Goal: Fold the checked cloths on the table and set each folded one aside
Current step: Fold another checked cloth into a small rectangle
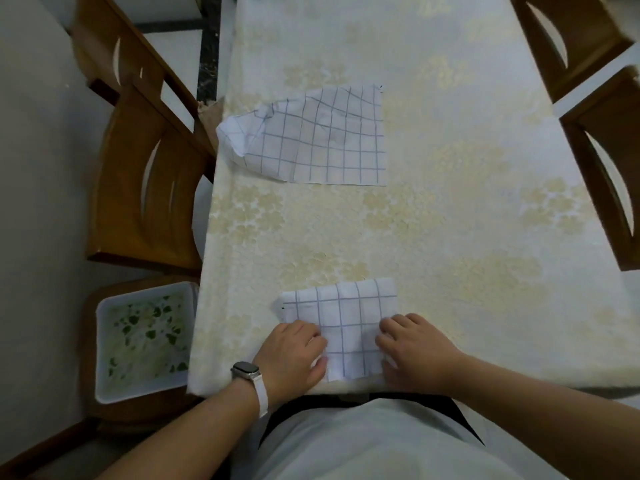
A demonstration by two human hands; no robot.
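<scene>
At the table's (467,220) near edge, the near cloth (349,317) lies folded between the hands. The left hand (294,355) curls its fingers over the cloth's left edge and the right hand (412,351) over its right edge, both gripping it. The cloth is roughly square, its sides in line with the table's. Farther off to the left, the far cloth (322,143) lies spread, long axis left to right, its left corner rumpled at the table's left edge.

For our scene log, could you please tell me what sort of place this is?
Probably a home dining room: a long cloth-covered table with wooden chairs drawn up along both sides.
</scene>
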